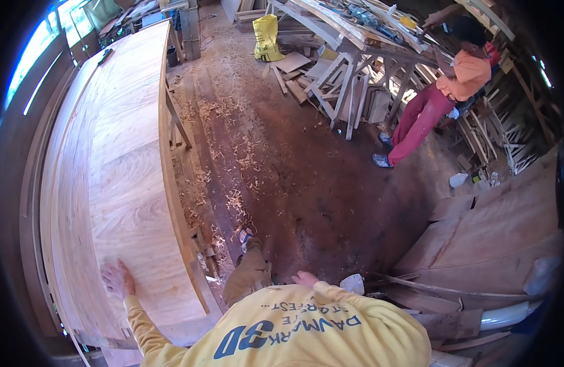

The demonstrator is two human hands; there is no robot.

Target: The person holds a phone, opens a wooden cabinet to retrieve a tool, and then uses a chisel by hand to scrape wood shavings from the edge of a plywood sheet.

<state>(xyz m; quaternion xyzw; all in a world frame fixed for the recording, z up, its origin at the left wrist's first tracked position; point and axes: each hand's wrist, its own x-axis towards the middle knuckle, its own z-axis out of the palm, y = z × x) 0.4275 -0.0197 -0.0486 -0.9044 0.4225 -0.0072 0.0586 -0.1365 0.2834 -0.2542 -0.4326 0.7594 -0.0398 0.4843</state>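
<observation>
My left hand (pixel 118 278) lies flat on a large pale wooden panel (pixel 126 177), its fingers spread on the near part of the surface. The panel stretches away along the left side, with a raised wooden edge strip (pixel 170 174) down its right side. At its far end rests a small dark tool (pixel 105 56), too small to make out. Close to my body, over the floor, hangs my right hand (pixel 305 279). Its fingers point left, loosely apart, and nothing shows in them.
Curly wood shavings (pixel 236 199) litter the brown floor (pixel 319 196) beside the panel. A co-worker (pixel 447 92) stands at a cluttered workbench (pixel 349 46) at the far right. Nearby are a yellow sack (pixel 266 38) and board offcuts (pixel 292 62). Large sheets (pixel 490 238) lean at the right.
</observation>
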